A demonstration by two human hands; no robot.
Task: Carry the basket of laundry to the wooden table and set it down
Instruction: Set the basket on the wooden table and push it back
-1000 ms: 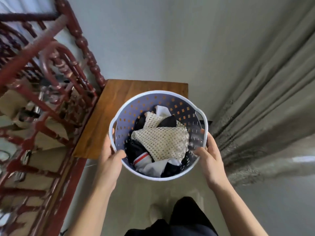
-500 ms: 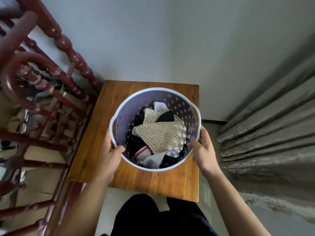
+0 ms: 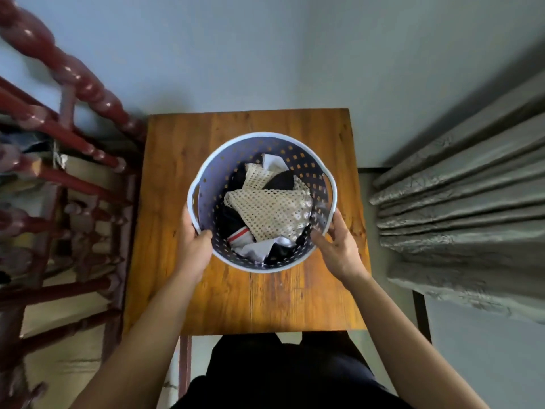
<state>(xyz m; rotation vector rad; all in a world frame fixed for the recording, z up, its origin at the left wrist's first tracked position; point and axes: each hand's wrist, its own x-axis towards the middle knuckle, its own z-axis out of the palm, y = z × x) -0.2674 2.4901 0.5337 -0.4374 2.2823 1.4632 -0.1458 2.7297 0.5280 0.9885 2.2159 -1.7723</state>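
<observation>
The basket [image 3: 206,184] of laundry [image 3: 267,209] is sitting over the middle of the wooden desk [image 3: 177,160], roughly centred between its left and right edges and a little toward the far wall; whether its base is already bearing on the wood cannot be told from this overhead angle. The left hand [image 3: 193,249] is gripping the near-left rim, thumb hooked inside the wall, fingers wrapped outside. The right hand [image 3: 339,247] is lying against the near-right rim with fingers spread and looser, thumb toward the inside; contact looks light, and it is hard to tell if it is clamping or only steadying. Both hands are sitting on the near side of a round basket, so there is no long axis to speak of; the 2 handle slots lie left and right, slightly beyond each hand. The key relation: the basket is directly ahead of both hands and above the desk, so the remaining travel reads as straight down, then release. Compared with 0.5 s ago, the basket is lying farther in from the near edge, with more bare wood showing in front of it, and the right hand's fingers have opened out. A red turned-wood railing [image 3: 88,84] is standing just left of the desk, a grey curtain [image 3: 460,202] to the right.
</observation>
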